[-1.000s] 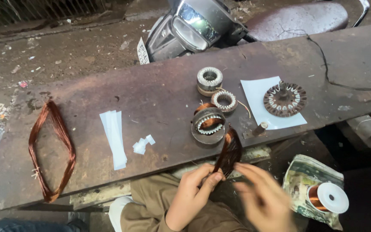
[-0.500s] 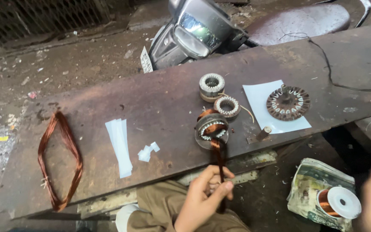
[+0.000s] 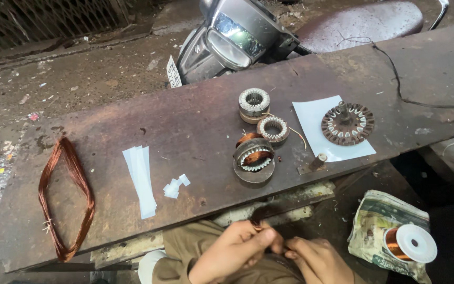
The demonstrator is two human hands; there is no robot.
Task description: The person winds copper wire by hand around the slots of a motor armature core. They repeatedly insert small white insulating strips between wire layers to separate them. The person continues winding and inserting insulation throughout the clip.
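Observation:
Both hands are low in front of the rusty metal bench [image 3: 195, 131], over my lap. My left hand [image 3: 235, 250] pinches a dark loop of copper wire [image 3: 269, 214] that rises just under the bench edge. The fingertips of my right hand [image 3: 316, 260] meet the left hand's at the lower end of the same loop. On the bench straight above sits a round stator partly wound with copper [image 3: 254, 160]. Two smaller bare stators [image 3: 272, 129] [image 3: 254, 102] lie behind it.
A toothed round core [image 3: 348, 123] rests on a white sheet [image 3: 316, 118]. White paper strips [image 3: 140, 179] and a large copper wire hank [image 3: 64, 200] lie left. A wire spool [image 3: 410, 243] sits on newspaper at lower right. A scooter [image 3: 237, 37] is parked behind the bench.
The wire loop has come down from the bench edge toward my lap. My right hand, out at the right half a second ago, has returned to the loop beside the left hand.

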